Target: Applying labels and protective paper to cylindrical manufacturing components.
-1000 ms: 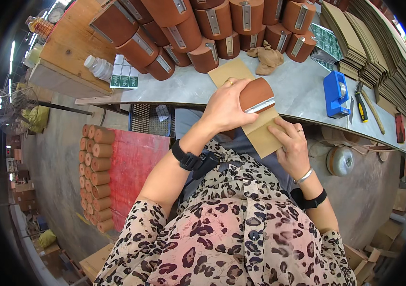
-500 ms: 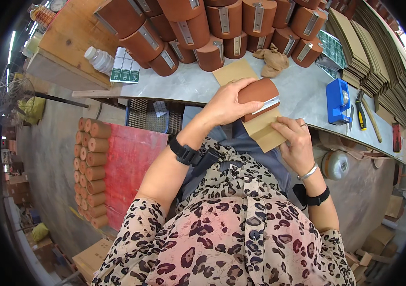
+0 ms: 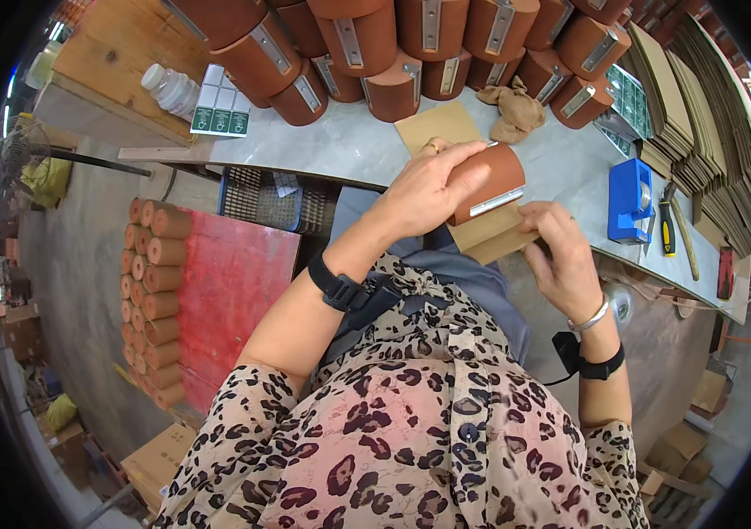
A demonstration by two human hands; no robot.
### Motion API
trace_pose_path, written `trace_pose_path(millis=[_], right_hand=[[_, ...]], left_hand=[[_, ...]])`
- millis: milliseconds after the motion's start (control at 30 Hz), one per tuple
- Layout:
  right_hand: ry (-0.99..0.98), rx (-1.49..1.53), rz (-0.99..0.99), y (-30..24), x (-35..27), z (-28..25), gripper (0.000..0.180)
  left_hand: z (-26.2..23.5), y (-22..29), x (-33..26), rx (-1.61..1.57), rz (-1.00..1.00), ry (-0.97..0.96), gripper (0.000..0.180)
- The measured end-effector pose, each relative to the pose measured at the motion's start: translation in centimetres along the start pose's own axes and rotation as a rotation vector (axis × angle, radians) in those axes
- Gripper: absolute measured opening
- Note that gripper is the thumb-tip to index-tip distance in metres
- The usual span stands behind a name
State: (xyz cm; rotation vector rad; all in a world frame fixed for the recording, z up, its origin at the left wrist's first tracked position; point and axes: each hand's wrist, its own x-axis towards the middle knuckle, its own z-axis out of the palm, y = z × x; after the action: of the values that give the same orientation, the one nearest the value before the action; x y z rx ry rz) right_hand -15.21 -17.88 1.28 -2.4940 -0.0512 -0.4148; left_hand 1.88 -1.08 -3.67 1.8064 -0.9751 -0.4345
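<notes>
A reddish-brown cylinder (image 3: 506, 167) with a metal strip along its side lies tilted near the table's front edge. My left hand (image 3: 424, 192) is closed over its left part, thumb on the curved surface. Below it, a creased tan cardboard sheet (image 3: 485, 242) sticks out past the table edge. My right hand (image 3: 565, 264) pinches the sheet's right edge between thumb and fingers. More tan board (image 3: 419, 130) shows beyond my left hand; whether it is the same piece is hidden by the cylinder.
Stacked cylinders (image 3: 353, 40) with metal strips line the table's back. A crumpled brown cloth (image 3: 516, 110) lies before them. On the right are a blue tape dispenser (image 3: 627, 203), a yellow-black-handled tool (image 3: 666, 227) and cardboard stacks (image 3: 702, 115). A white bottle (image 3: 171, 88) stands left.
My right hand has moved slightly up and right along the sheet's edge, and the sheet's lower part is now folded up more. The cylinder has turned a little under my left hand.
</notes>
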Motion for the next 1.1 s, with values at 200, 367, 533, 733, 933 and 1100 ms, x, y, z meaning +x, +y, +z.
trace_pose_path(millis=[200,367,533,733,933,1100], right_hand=[[-0.062,0.029,-0.024,1.0,5.6,-0.7,0.014],[-0.06,-0.014,-0.151,2.6,8.7,0.0,0.019],[-0.088,0.309,0.004,4.0,8.9,1.8,0.022],[-0.095,0.422,0.132,4.6,8.6,2.9,0.021],[0.197,0.589,0.215,3.7,8.3,6.1,0.025],[0.258,0.492,0.309,3.4,8.3,6.3,0.023]], left_hand=[[-0.1,-0.5,0.1,-0.05,0.041,-0.042,0.043],[-0.3,-1.0,0.5,-0.202,-0.057,-0.044,0.047],[-0.6,-1.3,-0.5,-0.676,-0.227,-0.018,0.053],[1.2,-0.7,-1.3,-0.589,-0.269,0.194,0.046],[1.8,0.3,-1.1,-0.718,-0.332,0.258,0.035],[2.2,0.8,-0.8,-0.734,-0.395,0.326,0.03]])
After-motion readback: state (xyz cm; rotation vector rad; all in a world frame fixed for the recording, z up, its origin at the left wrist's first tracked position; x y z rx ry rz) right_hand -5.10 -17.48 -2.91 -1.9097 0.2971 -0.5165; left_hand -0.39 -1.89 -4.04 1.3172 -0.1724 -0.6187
